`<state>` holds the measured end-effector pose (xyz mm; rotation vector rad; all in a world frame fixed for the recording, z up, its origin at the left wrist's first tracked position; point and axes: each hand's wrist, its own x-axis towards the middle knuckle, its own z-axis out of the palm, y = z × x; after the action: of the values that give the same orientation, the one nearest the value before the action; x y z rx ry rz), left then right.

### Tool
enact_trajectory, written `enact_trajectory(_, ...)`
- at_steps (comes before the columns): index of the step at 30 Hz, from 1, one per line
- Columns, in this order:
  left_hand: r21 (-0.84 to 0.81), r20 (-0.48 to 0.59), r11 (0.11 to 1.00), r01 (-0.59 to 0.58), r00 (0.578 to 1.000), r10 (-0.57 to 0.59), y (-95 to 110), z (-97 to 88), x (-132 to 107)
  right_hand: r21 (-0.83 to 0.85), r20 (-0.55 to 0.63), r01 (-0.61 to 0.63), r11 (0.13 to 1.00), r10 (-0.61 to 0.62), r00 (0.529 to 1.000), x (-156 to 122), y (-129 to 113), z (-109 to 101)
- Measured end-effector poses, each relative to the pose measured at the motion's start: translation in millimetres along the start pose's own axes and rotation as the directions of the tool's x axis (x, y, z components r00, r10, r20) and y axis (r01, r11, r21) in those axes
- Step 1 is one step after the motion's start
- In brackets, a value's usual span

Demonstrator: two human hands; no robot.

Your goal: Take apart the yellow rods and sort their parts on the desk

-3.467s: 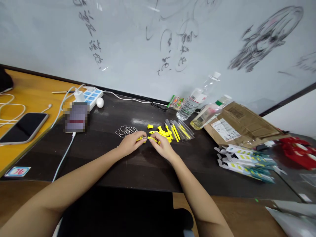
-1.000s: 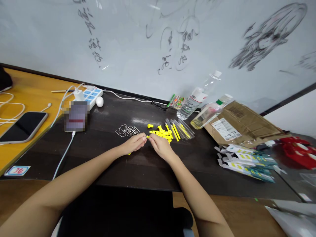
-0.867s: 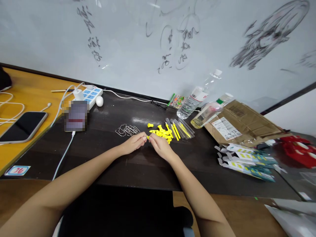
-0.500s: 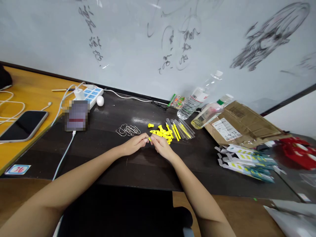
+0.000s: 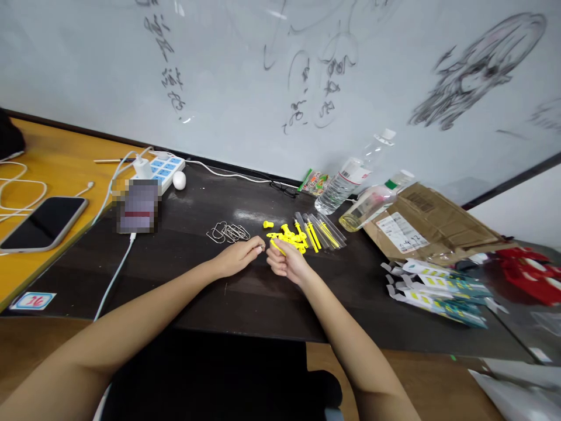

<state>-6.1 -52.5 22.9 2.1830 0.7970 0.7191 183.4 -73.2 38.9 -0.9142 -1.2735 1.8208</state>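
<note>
My right hand [image 5: 289, 264] is closed round a yellow plastic piece [image 5: 277, 248], which sticks up between thumb and fingers. My left hand [image 5: 239, 257] faces it with thumb and fingertips pinched together; something tiny may be in the pinch, too small to make out. A small gap separates the two hands. Just beyond my right hand lies a heap of yellow plastic parts [image 5: 287, 235], with one yellow part [image 5: 268, 224] apart from it. Bent metal wire pieces [image 5: 228, 232] lie in a tangle beyond my left hand. Clear tubes with yellow sticks inside [image 5: 322, 231] are at the right.
At the back stand a water bottle [image 5: 339, 190] and a bottle with yellowish liquid [image 5: 370, 204]. Rightward are a cardboard parcel [image 5: 438, 219] and flat printed packets [image 5: 438, 292]. A power strip [image 5: 169, 169], a blurred-out device [image 5: 138, 204] and a phone [image 5: 44, 223] are leftward.
My hands have come slightly apart from where they met. My right hand has turned, its fingers now curled, with the yellow piece showing upright in it.
</note>
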Motion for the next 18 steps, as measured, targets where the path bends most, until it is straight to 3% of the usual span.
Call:
enact_trajectory(2, 0.000, -0.018, 1.000, 0.020, 1.000, -0.020, 0, -0.1, 0, -0.078, -0.110, 0.080, 0.994, -0.088, 0.990, 0, -4, -7)
enact_trajectory(4, -0.014, -0.039, 0.999, 0.048, 0.998, -0.049, 0, -0.4, -1, -0.305, -0.263, 0.171, 0.937, -0.256, 0.930, -1, -8, -17)
enact_trajectory(5, -0.019, -0.049, 0.998, 0.062, 0.997, -0.063, 0, -0.5, -1, -0.471, -0.317, 0.192, 0.861, -0.368, 0.874, -1, -10, -24)
enact_trajectory(7, -0.027, -0.060, 0.996, 0.086, 0.994, -0.088, 0, -0.3, -1, -0.784, -0.311, 0.133, 0.607, -0.569, 0.761, -3, -14, -36)
enact_trajectory(9, -0.039, -0.070, 0.994, 0.099, 0.992, -0.102, 0, 0.3, -1, -0.937, -0.222, 0.030, 0.347, -0.662, 0.716, -4, -15, -48)
enact_trajectory(12, -0.064, -0.082, 0.993, 0.103, 0.991, -0.108, 1, 1.1, -1, -0.990, -0.133, -0.075, 0.116, -0.645, 0.753, -5, -14, -60)
enact_trajectory(18, -0.126, -0.080, 0.987, 0.098, 0.991, -0.109, 1, 2.3, -1, -0.979, -0.066, -0.160, -0.125, -0.549, 0.833, -5, -10, -69)
